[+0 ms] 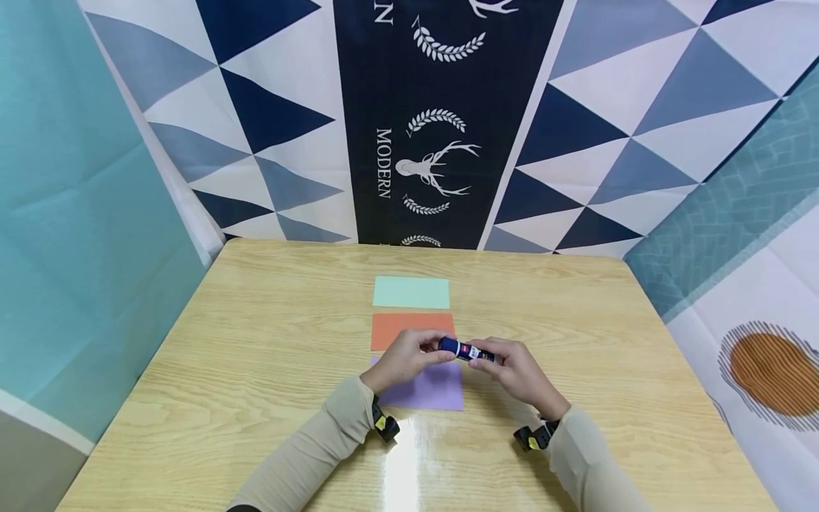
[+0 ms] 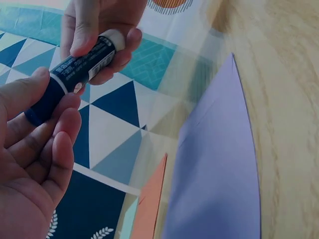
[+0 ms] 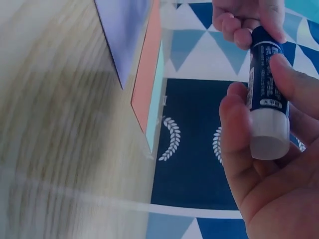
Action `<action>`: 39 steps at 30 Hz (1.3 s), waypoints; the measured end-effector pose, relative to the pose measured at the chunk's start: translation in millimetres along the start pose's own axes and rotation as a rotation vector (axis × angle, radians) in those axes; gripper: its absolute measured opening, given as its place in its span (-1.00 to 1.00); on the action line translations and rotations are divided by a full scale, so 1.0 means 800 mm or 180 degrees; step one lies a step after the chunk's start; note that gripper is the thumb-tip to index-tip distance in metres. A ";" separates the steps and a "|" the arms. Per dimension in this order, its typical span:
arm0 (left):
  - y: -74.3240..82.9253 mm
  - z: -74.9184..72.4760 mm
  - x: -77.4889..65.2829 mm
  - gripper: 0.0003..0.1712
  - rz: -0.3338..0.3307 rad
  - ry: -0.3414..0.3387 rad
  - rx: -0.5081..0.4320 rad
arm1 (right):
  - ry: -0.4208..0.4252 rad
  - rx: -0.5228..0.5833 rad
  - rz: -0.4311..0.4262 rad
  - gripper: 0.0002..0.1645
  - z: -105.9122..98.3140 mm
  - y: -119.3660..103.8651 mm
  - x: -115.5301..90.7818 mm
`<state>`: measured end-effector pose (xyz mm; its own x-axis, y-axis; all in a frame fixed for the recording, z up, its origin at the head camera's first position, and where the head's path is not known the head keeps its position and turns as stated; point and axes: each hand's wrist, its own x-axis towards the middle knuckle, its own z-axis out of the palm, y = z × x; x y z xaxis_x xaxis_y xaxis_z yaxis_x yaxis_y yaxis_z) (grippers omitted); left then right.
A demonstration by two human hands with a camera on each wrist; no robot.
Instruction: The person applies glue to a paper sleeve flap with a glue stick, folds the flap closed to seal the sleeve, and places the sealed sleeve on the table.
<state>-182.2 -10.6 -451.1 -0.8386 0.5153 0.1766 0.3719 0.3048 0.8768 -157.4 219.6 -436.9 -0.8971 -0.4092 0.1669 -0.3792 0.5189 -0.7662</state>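
Observation:
A dark blue glue stick [image 1: 472, 351] is held between both hands above the purple paper [image 1: 425, 387]. My left hand [image 1: 409, 355] pinches its blue cap [image 2: 46, 99] between thumb and fingers. With thumb and fingers, my right hand [image 1: 517, 366] grips the labelled barrel [image 3: 265, 79] near the white base [image 3: 270, 134]. The cap sits against the barrel, a white ring showing where they meet. Beyond the purple paper lie an orange paper [image 1: 399, 328] and a mint green paper [image 1: 411, 292], in a row on the table. The hands partly cover the purple and orange papers.
The wooden table [image 1: 288, 320] extends to both sides of the papers. A patterned cloth [image 1: 422, 142] hangs behind its far edge, a teal cloth [image 1: 83, 213] at the left and another patterned cloth [image 1: 755, 284] at the right. Each wrist wears a small black camera.

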 end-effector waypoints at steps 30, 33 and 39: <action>-0.004 -0.007 -0.004 -0.67 0.0096 -0.0180 0.0035 | -0.0465 0.0327 0.0189 -0.57 0.003 0.001 0.006; -0.005 -0.006 -0.004 -0.68 0.0074 -0.0176 -0.0015 | -0.0491 0.0279 0.0217 -0.56 0.001 0.001 0.005; -0.005 -0.005 -0.002 -0.69 0.0053 -0.0143 -0.0096 | -0.0426 0.0236 0.0284 -0.58 0.001 0.002 0.003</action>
<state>-183.5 -15.8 -453.3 -0.8134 0.5558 0.1715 0.3728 0.2719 0.8872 -159.9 219.0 -438.6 -0.8863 -0.4629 0.0158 -0.2772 0.5029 -0.8187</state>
